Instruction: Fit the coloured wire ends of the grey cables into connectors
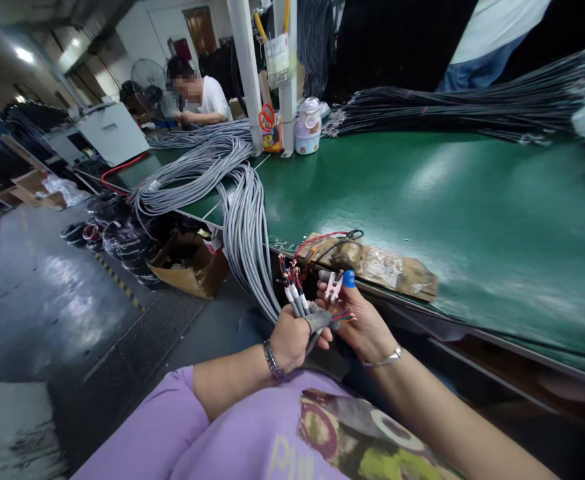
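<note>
Broadly, a long workbench with a glossy green top [447, 180] stretches across the scene. A thick bundle of smooth grey cables [247, 227] loops over its left part and drops past the front edge toward the person's left hand. An open brown cardboard box [192, 267] sits below, left of the hanging bundle. Near the bench's front edge lies a worn wooden board, partly wrapped in clear tape [382, 267]. Just in front of it, the left hand [292, 337] is closed firmly around grey cable ends; some point upward, with white bands and frayed multicoloured wires [290, 270], while another points right. Beside it, the right hand [367, 327], one fingertip covered in blue, pinches a small pale pink, clip-like tool [333, 287].
</note>
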Motion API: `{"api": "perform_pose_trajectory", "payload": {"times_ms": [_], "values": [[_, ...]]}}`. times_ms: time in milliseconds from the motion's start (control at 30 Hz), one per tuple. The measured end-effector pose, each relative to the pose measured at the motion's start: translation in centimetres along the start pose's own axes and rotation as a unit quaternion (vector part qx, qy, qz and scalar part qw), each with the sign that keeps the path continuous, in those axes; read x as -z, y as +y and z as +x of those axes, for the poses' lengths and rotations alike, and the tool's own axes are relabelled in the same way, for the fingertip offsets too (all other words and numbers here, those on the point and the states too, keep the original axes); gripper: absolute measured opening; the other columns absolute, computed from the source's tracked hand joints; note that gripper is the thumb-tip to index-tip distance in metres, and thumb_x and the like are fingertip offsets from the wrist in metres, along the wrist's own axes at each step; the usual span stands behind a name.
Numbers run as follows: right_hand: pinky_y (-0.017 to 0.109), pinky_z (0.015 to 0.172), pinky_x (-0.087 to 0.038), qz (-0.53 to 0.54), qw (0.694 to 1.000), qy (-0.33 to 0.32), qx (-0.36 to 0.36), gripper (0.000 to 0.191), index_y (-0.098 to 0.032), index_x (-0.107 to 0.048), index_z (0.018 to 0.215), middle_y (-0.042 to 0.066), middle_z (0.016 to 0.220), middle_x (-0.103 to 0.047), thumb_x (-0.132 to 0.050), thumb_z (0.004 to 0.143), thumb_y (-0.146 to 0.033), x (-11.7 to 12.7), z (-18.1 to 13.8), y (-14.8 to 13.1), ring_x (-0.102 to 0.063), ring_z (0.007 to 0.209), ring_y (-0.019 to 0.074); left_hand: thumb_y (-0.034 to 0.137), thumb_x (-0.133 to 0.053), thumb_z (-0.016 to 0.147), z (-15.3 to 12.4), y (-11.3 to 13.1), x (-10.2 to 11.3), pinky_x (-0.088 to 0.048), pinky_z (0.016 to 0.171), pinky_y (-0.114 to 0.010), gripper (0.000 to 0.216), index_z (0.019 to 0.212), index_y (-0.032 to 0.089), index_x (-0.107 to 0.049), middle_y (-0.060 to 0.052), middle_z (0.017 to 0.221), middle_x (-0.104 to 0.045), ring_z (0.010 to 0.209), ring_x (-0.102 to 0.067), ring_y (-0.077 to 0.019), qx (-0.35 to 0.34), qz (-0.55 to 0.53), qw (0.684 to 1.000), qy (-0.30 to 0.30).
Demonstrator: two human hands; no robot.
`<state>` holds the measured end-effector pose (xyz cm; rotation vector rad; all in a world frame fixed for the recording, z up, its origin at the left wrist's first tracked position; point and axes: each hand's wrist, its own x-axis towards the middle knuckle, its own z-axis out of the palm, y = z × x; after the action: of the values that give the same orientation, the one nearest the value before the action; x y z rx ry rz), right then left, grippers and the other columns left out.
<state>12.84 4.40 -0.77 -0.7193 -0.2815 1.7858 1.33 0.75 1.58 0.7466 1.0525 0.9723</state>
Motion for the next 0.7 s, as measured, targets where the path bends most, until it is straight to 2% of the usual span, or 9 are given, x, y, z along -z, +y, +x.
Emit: {"api": "perform_pose_trajectory", "payload": {"times_ms": [233, 333, 467, 567, 700], "values": [[0.024, 0.054, -0.052, 0.027, 0.999, -0.043, -0.005, 0.044, -0.019, -0.066, 0.074, 0.001, 0.074, -0.068, -0.072, 0.065, -0.062, 0.0, -0.2, 0.2, -0.059, 0.058, 0.0123, 0.045, -0.078, 0.053, -0.3, -0.2, 0.2, -0.037, 0.035, -0.018, 0.042, 0.066, 0.013, -0.054, 0.000, 0.045, -0.055, 0.036, -0.047, -0.0085, 0.004, -0.007, 1.000, -0.001], [0.025, 0.056, -0.053, 0.018, 0.999, -0.045, -0.013, 0.046, -0.020, -0.068, 0.079, 0.002, 0.076, -0.069, -0.066, 0.070, -0.065, 0.0, -0.5, 0.1, -0.059, 0.060, 0.0126, 0.044, -0.079, 0.054, -0.9, 0.0, 0.6, -0.038, 0.035, -0.018, 0.041, 0.064, 0.013, -0.054, 0.000, 0.045, -0.056, 0.035, -0.047, -0.0081, 0.002, -0.010, 1.000, -0.011], [0.025, 0.060, -0.053, -0.004, 0.998, -0.064, -0.022, 0.038, -0.020, -0.069, 0.081, 0.003, 0.081, -0.070, -0.064, 0.077, -0.058, 0.2, -0.9, -0.4, -0.059, 0.061, 0.0121, 0.045, -0.078, 0.056, -1.7, 0.1, 1.1, -0.038, 0.035, -0.019, 0.041, 0.060, 0.013, -0.054, -0.001, 0.045, -0.057, 0.034, -0.047, -0.0082, -0.011, -0.013, 1.000, -0.021], [0.025, 0.062, -0.052, -0.021, 0.998, -0.056, -0.014, 0.028, -0.021, -0.068, 0.077, 0.003, 0.084, -0.071, -0.066, 0.080, -0.048, 0.3, -1.1, -0.7, -0.059, 0.063, 0.0117, 0.045, -0.079, 0.055, -1.7, 0.1, 1.0, -0.039, 0.036, -0.019, 0.040, 0.060, 0.013, -0.055, -0.001, 0.045, -0.056, 0.035, -0.048, -0.0084, -0.018, -0.025, 1.000, -0.004], [0.026, 0.059, -0.052, -0.022, 0.999, -0.035, 0.004, 0.031, -0.020, -0.068, 0.074, 0.003, 0.082, -0.071, -0.068, 0.078, -0.050, 0.3, -1.2, -0.7, -0.058, 0.062, 0.0120, 0.044, -0.078, 0.056, -1.3, 0.1, 0.5, -0.038, 0.036, -0.018, 0.039, 0.061, 0.013, -0.055, -0.001, 0.046, -0.056, 0.036, -0.048, -0.0083, -0.029, -0.042, 0.999, 0.015]]}}
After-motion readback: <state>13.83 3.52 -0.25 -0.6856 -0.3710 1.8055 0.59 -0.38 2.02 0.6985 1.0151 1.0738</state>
